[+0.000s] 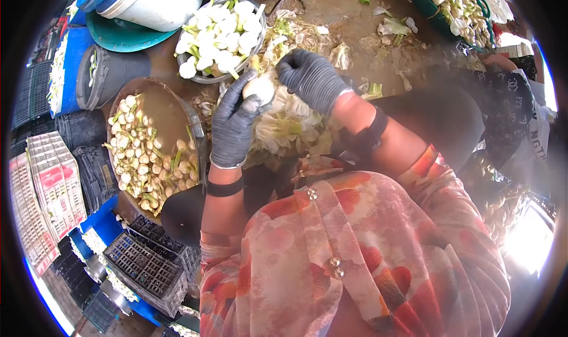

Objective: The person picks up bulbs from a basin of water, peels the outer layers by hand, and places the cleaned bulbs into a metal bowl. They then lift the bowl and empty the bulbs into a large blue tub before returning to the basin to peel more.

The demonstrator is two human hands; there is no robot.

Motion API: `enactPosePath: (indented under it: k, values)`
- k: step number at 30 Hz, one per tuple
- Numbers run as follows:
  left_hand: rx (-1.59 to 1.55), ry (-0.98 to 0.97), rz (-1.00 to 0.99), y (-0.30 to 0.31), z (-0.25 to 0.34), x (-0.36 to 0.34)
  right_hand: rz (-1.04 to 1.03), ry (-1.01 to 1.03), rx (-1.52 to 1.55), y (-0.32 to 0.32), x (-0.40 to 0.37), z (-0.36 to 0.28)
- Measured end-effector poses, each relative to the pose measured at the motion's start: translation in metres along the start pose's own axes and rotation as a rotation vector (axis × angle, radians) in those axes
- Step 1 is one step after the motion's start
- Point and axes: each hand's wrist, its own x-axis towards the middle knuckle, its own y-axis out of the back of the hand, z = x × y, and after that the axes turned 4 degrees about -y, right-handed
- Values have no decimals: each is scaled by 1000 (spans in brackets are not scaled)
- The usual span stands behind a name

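My left hand [229, 127], in a dark grey glove, is closed around a white garlic bulb [258, 90], its thumb pressed against the bulb's lower side. Just to the right, my right hand [313, 80], gloved the same way, has its fingers curled together in a pinch near the bulb's top; what lies between them is hidden. Below both hands spreads a heap of pale peeled skins [290, 121]. Beyond my left hand stands a grey bowl [261, 15] of clean white bulbs with short green stems. Left of it, unpeeled bulbs [142, 154] fill part of a wide round basin [192, 115].
Crates, black [148, 263] and pale red-and-white [50, 183], stand at the left. A dark bucket [109, 77] and a white bucket [160, 9] are at upper left. At upper right is a green basket [423, 12] of bulbs, with another person [503, 109] beside it.
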Motion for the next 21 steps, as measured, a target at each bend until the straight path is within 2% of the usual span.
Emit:
enactPosePath:
  k: [2, 4, 6, 8, 9, 10, 12, 18, 21]
  values:
    - [-223, 21, -47, 7, -13, -1, 51, -139, 12, 7, 14, 19]
    - [-478, 95, -46, 10, -19, 0, 160, -163, -199, 17, 25, 36]
    - [-447, 85, -25, 14, -28, -1, 270, 2, -268, 19, 22, 32]
    - [-343, 81, -19, 18, -31, 0, 246, 402, -366, 22, 14, 14]
    - [-253, 86, -27, 18, -31, -1, 132, 555, -336, 23, 8, 3]
    - [-163, 94, -39, 19, -32, -1, 114, 770, -291, 17, 6, 0]
    - [-202, 139, -78, 21, -35, 1, -23, 811, -337, 12, -4, -5]
    - [-207, 188, -202, 26, -34, 0, -103, 662, -458, 9, -12, -12]
    - [-148, 196, -220, 24, -32, -5, -172, 391, -362, 8, -20, -20]
